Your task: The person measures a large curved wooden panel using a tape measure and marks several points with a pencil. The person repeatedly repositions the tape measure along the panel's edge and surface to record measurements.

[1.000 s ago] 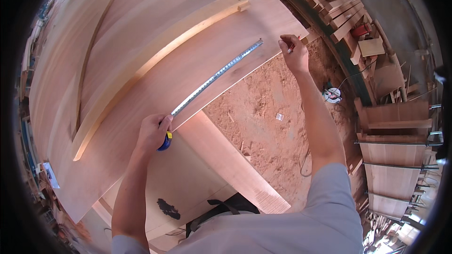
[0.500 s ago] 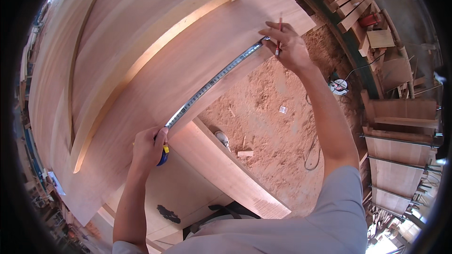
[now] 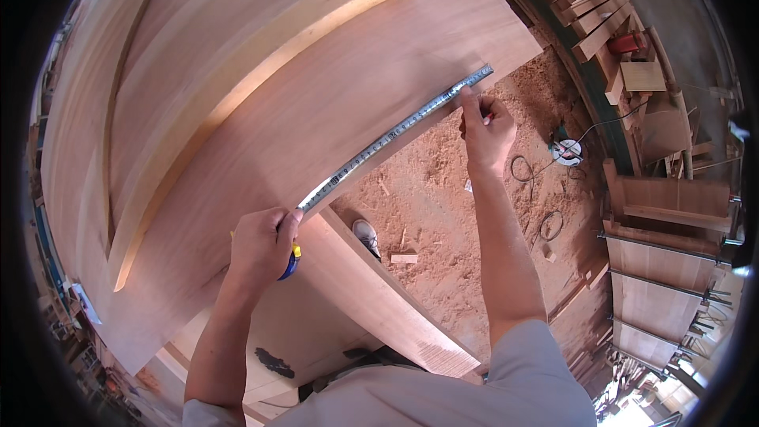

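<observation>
Left hand (image 3: 265,245), head view: closed round the blue-and-yellow tape measure (image 3: 292,264), thumb lying by the mouth where the blade came out.
Right hand (image 3: 489,130): partly curled, its thumb and forefinger at the blade just short of the free end; a small red object (image 3: 489,118) showed between the fingers, mostly hidden. Whether the fingertips pinched the blade or only steadied it, I could not tell.
Tape blade (image 3: 395,131): drawn out between both hands, over the wide wooden panel (image 3: 316,122), just inside its near edge and roughly in line with it. Whether it lay flat on the wood was unclear; a shadow beside the tip hinted at a gap.
Good handling: in my judgement, this called for a blade pressed flat, without bow or twist, and running true to the edge.
Tip: it lay past the right fingers, so a firm hold close to the end would have served best.
Case: a steady left grip, with the thumb checking the blade, seemed the guard against slip or recoil.
Batten (image 3: 229,103): the pale bar on the panel lay well clear of the blade, leaving both hands room.
</observation>
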`<state>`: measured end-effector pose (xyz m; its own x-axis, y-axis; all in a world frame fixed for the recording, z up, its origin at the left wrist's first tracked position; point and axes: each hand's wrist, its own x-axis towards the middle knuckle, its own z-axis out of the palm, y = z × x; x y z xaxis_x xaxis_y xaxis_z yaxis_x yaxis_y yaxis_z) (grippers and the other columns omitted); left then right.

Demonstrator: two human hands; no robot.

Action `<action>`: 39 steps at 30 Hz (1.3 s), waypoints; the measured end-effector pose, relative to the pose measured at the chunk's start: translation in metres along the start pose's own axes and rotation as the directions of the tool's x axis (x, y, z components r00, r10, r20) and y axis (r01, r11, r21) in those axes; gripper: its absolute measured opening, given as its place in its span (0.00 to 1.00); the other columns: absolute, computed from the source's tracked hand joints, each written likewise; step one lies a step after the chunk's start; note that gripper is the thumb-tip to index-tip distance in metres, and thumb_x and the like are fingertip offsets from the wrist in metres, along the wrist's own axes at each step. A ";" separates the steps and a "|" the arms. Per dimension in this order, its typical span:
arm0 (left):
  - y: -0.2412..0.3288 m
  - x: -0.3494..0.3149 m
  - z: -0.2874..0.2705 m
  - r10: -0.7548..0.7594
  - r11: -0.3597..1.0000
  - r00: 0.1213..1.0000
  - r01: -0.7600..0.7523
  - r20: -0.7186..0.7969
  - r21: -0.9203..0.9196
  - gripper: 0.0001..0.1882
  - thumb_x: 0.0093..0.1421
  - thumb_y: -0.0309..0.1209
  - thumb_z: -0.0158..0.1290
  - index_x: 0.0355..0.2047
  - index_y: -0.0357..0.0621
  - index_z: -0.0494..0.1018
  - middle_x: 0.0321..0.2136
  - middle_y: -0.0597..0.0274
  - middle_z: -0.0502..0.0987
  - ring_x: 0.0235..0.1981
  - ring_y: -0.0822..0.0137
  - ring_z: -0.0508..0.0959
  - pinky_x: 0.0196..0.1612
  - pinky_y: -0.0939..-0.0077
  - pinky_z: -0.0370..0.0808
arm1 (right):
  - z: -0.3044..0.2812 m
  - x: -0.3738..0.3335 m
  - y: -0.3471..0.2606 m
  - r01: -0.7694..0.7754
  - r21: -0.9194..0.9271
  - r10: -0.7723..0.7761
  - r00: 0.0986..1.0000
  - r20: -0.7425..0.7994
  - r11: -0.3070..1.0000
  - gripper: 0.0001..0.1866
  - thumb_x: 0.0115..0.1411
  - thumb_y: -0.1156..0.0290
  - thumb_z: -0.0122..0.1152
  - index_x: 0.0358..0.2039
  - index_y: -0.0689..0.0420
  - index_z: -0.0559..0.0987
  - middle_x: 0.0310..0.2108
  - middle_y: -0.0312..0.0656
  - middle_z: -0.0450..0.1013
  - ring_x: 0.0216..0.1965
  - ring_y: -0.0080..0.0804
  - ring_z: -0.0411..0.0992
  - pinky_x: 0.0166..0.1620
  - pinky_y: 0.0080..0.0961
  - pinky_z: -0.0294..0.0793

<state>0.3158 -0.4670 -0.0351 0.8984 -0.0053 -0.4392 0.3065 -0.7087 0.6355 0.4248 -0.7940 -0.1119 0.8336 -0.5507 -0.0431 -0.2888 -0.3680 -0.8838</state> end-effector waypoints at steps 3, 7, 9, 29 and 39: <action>-0.002 0.004 0.001 0.035 0.998 0.999 -0.035 0.004 0.058 0.19 0.66 0.35 0.53 0.21 0.34 0.75 0.16 0.49 0.74 0.18 0.54 0.76 0.25 0.64 0.70 | 0.010 0.001 -0.013 0.106 -0.132 -0.111 0.993 -0.029 0.986 0.21 0.57 0.55 0.72 0.25 0.63 0.81 0.20 0.42 0.77 0.21 0.29 0.74 0.30 0.28 0.73; 0.003 0.005 -0.001 -0.013 0.994 1.000 0.011 0.017 0.110 0.18 0.65 0.34 0.53 0.21 0.34 0.75 0.17 0.47 0.74 0.20 0.49 0.77 0.26 0.60 0.71 | 0.009 0.000 -0.027 0.144 -0.250 -0.149 0.989 -0.002 0.958 0.21 0.56 0.56 0.72 0.26 0.64 0.82 0.20 0.44 0.76 0.22 0.31 0.73 0.31 0.29 0.73; 0.002 0.009 -0.001 0.001 0.989 1.000 -0.006 0.029 0.148 0.18 0.65 0.34 0.54 0.21 0.34 0.75 0.18 0.46 0.75 0.20 0.48 0.77 0.27 0.59 0.71 | 0.008 0.005 -0.021 0.134 -0.240 -0.132 0.991 0.022 0.961 0.20 0.56 0.56 0.72 0.26 0.64 0.82 0.19 0.44 0.76 0.21 0.31 0.73 0.30 0.29 0.73; 0.022 0.022 -0.010 -0.155 0.986 0.977 0.144 0.144 0.085 0.19 0.66 0.31 0.51 0.18 0.33 0.74 0.13 0.55 0.74 0.15 0.65 0.77 0.23 0.71 0.70 | 0.016 0.002 -0.026 0.103 -0.164 -0.105 0.994 -0.003 0.981 0.17 0.58 0.63 0.70 0.25 0.66 0.80 0.15 0.40 0.73 0.19 0.23 0.69 0.25 0.24 0.69; 0.022 0.026 -0.013 -0.228 0.973 0.956 0.216 0.184 0.084 0.18 0.65 0.31 0.52 0.19 0.35 0.76 0.13 0.54 0.75 0.15 0.59 0.77 0.24 0.67 0.71 | 0.021 -0.003 -0.026 0.044 -0.100 -0.048 0.998 -0.035 0.994 0.16 0.59 0.64 0.70 0.25 0.66 0.79 0.15 0.37 0.71 0.18 0.20 0.66 0.24 0.22 0.67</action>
<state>0.3500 -0.4736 -0.0241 0.7314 0.0270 -0.6815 0.4656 -0.7498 0.4700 0.4401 -0.7671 -0.0984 0.8297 -0.5580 0.0155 -0.2974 -0.4654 -0.8336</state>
